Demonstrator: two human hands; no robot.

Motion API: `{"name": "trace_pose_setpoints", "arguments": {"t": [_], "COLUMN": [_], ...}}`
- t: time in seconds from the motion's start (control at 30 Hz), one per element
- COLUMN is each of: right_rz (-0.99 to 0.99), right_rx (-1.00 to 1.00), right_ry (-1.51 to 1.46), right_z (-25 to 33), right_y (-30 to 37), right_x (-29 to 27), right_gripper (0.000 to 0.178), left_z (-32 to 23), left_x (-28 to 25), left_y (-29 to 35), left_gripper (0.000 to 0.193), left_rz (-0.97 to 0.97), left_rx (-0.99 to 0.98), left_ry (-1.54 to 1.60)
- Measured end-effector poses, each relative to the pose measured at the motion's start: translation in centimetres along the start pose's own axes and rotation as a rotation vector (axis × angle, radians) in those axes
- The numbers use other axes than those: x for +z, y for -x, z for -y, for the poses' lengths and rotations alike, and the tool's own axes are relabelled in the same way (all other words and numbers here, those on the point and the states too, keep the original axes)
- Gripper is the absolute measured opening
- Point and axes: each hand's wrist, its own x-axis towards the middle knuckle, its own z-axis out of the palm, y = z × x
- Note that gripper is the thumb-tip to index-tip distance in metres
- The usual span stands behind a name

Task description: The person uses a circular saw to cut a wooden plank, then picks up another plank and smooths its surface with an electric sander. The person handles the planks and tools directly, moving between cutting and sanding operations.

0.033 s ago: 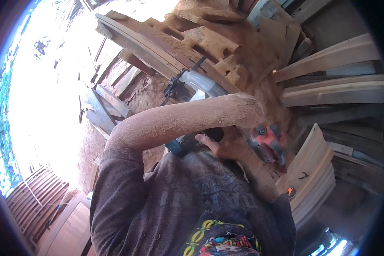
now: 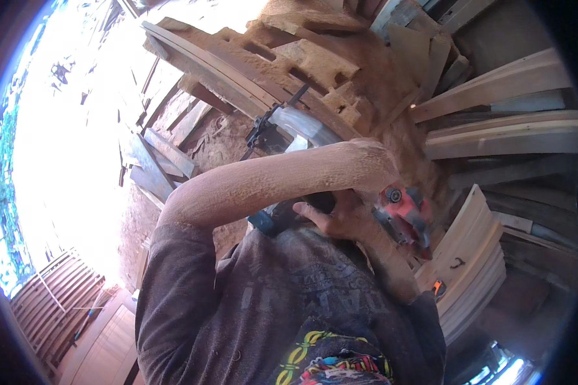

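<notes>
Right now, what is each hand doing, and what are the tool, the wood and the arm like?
Left hand: on top of the tool, dusted with sawdust, grip hidden.
Right hand: fingers curled around the tool's dark handle.
Red and black power tool: held against the body; running or not, cannot tell.
Curved pale wooden boards: stacked on edge.
Sawdust-covered wooden pieces: piled up, coated in dust.
Dark T-shirt: worn, dusty.

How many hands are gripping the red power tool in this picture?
2: the left hand, dusted with sawdust, lies over the top of the red power tool; the right hand holds it from below. Fingers are partly hidden.
</notes>
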Motion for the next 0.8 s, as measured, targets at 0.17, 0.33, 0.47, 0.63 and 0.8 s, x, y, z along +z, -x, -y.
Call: {"name": "trace_pose_setpoints", "arguments": {"t": [0.17, 0.33, 0.47, 0.63, 0.8], "right_rz": [0.094, 0.154, 0.126, 0.167, 0.066], "right_rx": [0.076, 0.027, 0.079, 0.089, -0.024], "right_ry": [0.01, 0.076, -0.045, -0.133, -0.196], "right_z": [-0.1, 0.2, -0.5, -0.1, -0.6], "right_y": [-0.9, -0.8, -0.9, -1.6, -1.8], "right_x": [0.0, 0.1, 0.3, 0.2, 1.0], "right_gripper": [0.053, 0.054, 0.048, 0.033, 0.035], "left_z": [0.5, 0.6, 0.2, 4.5, 7.3], "left_x": [-0.5, 0.5, -2.4, -2.4, 0.6], "left_y": [-0.3, -0.7, 2.2, 9.5, 10.6], "left_gripper": [0.042, 0.029, 0.032, 0.052, 0.072], "left_rz": [-0.018, -0.075, -0.217, -0.703, -0.999], "left_rx": [-0.029, -0.044, -0.086, -0.358, -0.508], "left_ry": [-0.048, -0.11, -0.135, 0.62, 0.788]}}
